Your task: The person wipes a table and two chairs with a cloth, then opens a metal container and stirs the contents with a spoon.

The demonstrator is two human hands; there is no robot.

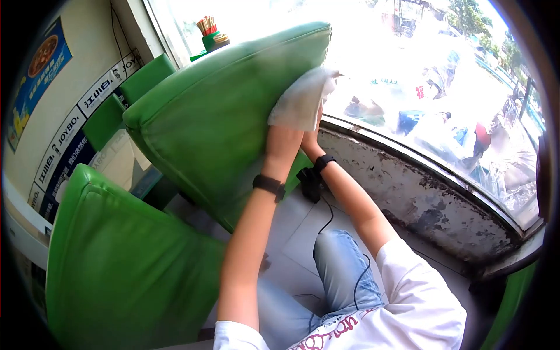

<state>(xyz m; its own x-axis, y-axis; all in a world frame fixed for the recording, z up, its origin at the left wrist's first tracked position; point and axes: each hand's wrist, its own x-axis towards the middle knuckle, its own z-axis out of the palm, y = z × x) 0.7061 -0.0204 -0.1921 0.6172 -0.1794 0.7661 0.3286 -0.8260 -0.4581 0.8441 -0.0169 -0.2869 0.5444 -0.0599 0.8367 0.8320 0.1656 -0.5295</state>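
Note:
A white cloth (300, 102) lies bunched against the upper right corner of a green padded seat back (216, 105). My left hand (284, 142) is wrapped in the cloth and presses it on the green cover; its fingers are mostly hidden. Close beside it, on the window side, my right hand (311, 139) grips the same cloth around the seat back's edge, largely covered by it. Dark bands circle both wrists.
Another green seat back (128, 262) stands at the lower left. A bright window (431, 76) rises over a peeling wall (420, 204) on the right. A green holder (211, 41) with red-tipped sticks sits behind the seat. A black device (309, 184) with a cable hangs near my right wrist.

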